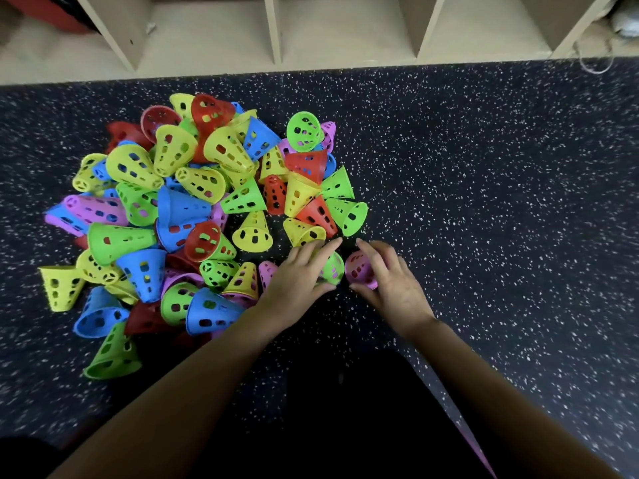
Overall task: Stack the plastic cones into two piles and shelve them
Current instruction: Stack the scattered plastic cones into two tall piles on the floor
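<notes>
The plastic cones lie in a loose heap (193, 209) on the dark speckled floor (484, 202), tipped every way, some on their sides and some mouth-up, so none can be shelved as they are. The person works from the near edge of the heap, where single cones can be lifted without disturbing the rest. The left hand (297, 274) is laid over a green cone (333, 269), fingers spread across its wall and thumb tucked beneath, grasping it. The right hand (394, 281) holds a purple cone (358, 269) between forefinger and thumb, its open mouth turned toward the green one. The two cones sit just beside each other, apparently brought together so that one can be nested in the other. That would make this the start of a pile, since no finished stack is visible anywhere on the floor. The open shelf unit (273, 29) stands beyond the heap along the far edge of the floor, well apart from both hands, and no cones show in the compartments in view.
</notes>
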